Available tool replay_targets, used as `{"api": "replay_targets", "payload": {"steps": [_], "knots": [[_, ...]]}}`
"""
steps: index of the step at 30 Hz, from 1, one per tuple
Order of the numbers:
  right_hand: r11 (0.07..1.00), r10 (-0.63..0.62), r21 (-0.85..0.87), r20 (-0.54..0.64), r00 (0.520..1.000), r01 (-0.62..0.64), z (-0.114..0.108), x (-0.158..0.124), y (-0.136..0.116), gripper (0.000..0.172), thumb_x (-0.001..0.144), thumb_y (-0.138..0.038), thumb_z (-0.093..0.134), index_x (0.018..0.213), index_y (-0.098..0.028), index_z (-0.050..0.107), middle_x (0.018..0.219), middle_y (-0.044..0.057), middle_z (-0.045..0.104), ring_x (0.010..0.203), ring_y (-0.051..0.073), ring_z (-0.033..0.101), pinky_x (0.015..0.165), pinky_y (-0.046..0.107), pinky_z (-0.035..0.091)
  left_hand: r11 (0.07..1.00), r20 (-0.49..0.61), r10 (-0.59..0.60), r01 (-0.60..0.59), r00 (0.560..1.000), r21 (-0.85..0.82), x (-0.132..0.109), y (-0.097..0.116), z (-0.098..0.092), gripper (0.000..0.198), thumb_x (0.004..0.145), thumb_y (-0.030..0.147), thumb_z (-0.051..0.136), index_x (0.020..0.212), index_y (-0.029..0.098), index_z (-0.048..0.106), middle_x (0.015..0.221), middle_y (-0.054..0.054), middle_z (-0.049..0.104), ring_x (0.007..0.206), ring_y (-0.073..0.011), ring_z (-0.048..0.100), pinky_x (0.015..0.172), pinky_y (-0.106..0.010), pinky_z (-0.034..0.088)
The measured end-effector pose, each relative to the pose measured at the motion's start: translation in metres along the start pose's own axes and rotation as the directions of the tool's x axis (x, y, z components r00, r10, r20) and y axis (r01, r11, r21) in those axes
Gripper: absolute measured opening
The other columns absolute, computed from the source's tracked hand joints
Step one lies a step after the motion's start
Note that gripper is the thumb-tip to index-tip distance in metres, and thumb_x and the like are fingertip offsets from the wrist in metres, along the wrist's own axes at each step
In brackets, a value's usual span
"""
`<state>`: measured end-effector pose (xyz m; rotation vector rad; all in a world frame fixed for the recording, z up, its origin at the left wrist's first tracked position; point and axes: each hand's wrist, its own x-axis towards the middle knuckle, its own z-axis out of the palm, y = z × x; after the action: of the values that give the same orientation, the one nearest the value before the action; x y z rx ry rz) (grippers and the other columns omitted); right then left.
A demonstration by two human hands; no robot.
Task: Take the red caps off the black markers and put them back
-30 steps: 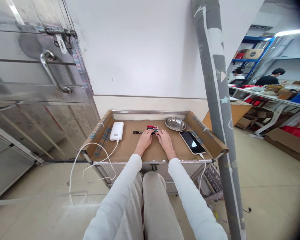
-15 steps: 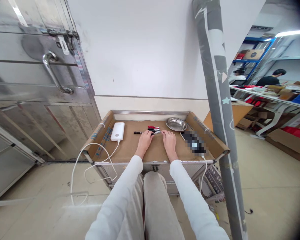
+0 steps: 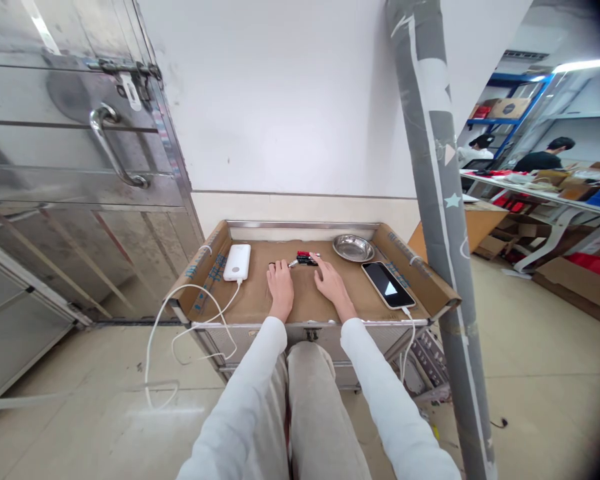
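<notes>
My left hand [image 3: 281, 288] rests palm down on the cardboard-lined cart top, its fingers curled over a slim black pen [image 3: 271, 265]. Parts of the pen show on either side of the fingers, with a silvery end [image 3: 293, 263] to the right. My right hand [image 3: 332, 285] is open, fingers apart, its forefinger stretched to the right end of a small group of pens. Within that group a red pen [image 3: 304, 253] lies behind black pens [image 3: 306, 261]. Fingertips partly hide the group, so its exact make-up is unclear.
A white power bank [image 3: 237, 261] with a cable lies left. At right are a round metal dish [image 3: 353, 247] and a phone [image 3: 387, 285] on a cable. Raised cardboard sides [image 3: 417, 263] edge the cart. A tall grey wrapped roll [image 3: 447, 200] leans beside it. Two people sit farther right.
My left hand has shifted left onto the black pen. My right hand has let go of the silvery piece between the hands, and its fingers have opened and reached left to the pen group.
</notes>
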<state>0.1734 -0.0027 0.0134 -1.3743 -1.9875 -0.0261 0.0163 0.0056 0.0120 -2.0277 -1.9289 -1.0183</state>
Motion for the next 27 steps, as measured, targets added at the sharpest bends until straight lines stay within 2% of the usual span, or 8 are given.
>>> {"api": "replay_targets", "payload": {"steps": [3, 6, 12, 19, 22, 25, 27], "knots": [[0.999, 0.014, -0.036, -0.039, 0.999, -0.016, 0.005, 0.000, 0.007, 0.049, 0.086, -0.009, 0.035, 0.133, -0.019, 0.048, 0.127, 0.008, 0.057, 0.116, 0.020, 0.051, 0.101, 0.035, 0.040, 0.997, 0.035, -0.068, 0.066, 0.997, 0.050, -0.002, -0.001, 0.001, 0.030, 0.091, 0.007, 0.028, 0.099, 0.012, 0.057, 0.102, -0.016, 0.058, 0.099, -0.0277, 0.053, 0.086, -0.041, 0.044], [0.991, 0.056, -0.116, -0.063, 0.996, -0.063, 0.008, 0.002, 0.012, 0.042, 0.085, -0.008, 0.037, 0.121, -0.017, 0.057, 0.125, 0.009, 0.057, 0.113, 0.021, 0.049, 0.100, 0.035, 0.039, 0.997, 0.051, -0.068, 0.065, 0.996, 0.051, -0.001, -0.003, 0.006, 0.032, 0.089, 0.005, 0.026, 0.100, 0.007, 0.056, 0.100, -0.018, 0.057, 0.098, -0.0277, 0.053, 0.089, -0.042, 0.043], [0.969, 0.101, -0.223, -0.021, 0.995, -0.103, 0.009, 0.005, 0.014, 0.034, 0.086, -0.009, 0.042, 0.111, -0.020, 0.062, 0.116, 0.010, 0.057, 0.105, 0.023, 0.050, 0.092, 0.035, 0.040, 0.999, 0.024, -0.008, 0.007, 1.000, 0.034, 0.006, -0.004, 0.015, 0.028, 0.089, 0.006, 0.030, 0.099, 0.008, 0.055, 0.097, -0.017, 0.057, 0.098, -0.0290, 0.053, 0.089, -0.044, 0.043], [0.963, 0.103, -0.249, -0.026, 0.994, -0.106, 0.012, 0.006, 0.016, 0.033, 0.088, -0.012, 0.042, 0.113, -0.021, 0.061, 0.115, 0.010, 0.057, 0.104, 0.023, 0.049, 0.090, 0.035, 0.040, 0.997, 0.049, -0.050, 0.053, 0.998, -0.055, 0.010, -0.003, 0.012, 0.022, 0.089, 0.008, 0.035, 0.102, 0.008, 0.053, 0.104, -0.017, 0.053, 0.099, -0.0270, 0.053, 0.090, -0.041, 0.042], [0.960, 0.105, -0.259, -0.023, 0.994, -0.107, 0.013, 0.007, 0.016, 0.029, 0.088, -0.014, 0.042, 0.109, -0.020, 0.062, 0.110, 0.010, 0.058, 0.101, 0.023, 0.049, 0.089, 0.035, 0.039, 0.992, 0.090, 0.084, -0.075, 0.992, -0.097, 0.010, -0.001, 0.013, 0.022, 0.088, 0.006, 0.036, 0.102, 0.011, 0.053, 0.103, -0.015, 0.053, 0.097, -0.0243, 0.053, 0.089, -0.038, 0.043], [0.952, 0.110, -0.285, -0.016, 0.994, -0.111, 0.015, 0.009, 0.017, 0.025, 0.090, -0.017, 0.042, 0.105, -0.019, 0.062, 0.105, 0.010, 0.058, 0.100, 0.023, 0.049, 0.087, 0.035, 0.039, 0.945, 0.164, 0.314, -0.291, 0.935, -0.150, 0.011, 0.004, 0.017, 0.021, 0.088, 0.007, 0.038, 0.099, 0.013, 0.054, 0.099, -0.012, 0.055, 0.097, -0.0230, 0.053, 0.090, -0.037, 0.043], [0.945, 0.117, -0.307, -0.015, 0.993, -0.116, 0.016, 0.010, 0.018, 0.023, 0.090, -0.019, 0.043, 0.102, -0.019, 0.062, 0.102, 0.010, 0.059, 0.099, 0.023, 0.049, 0.085, 0.035, 0.038, 0.924, 0.183, 0.374, -0.347, 0.909, -0.164, 0.012, 0.007, 0.021, 0.020, 0.089, 0.009, 0.039, 0.100, 0.014, 0.054, 0.101, -0.012, 0.056, 0.099, -0.0234, 0.053, 0.092, -0.038, 0.042]]}}
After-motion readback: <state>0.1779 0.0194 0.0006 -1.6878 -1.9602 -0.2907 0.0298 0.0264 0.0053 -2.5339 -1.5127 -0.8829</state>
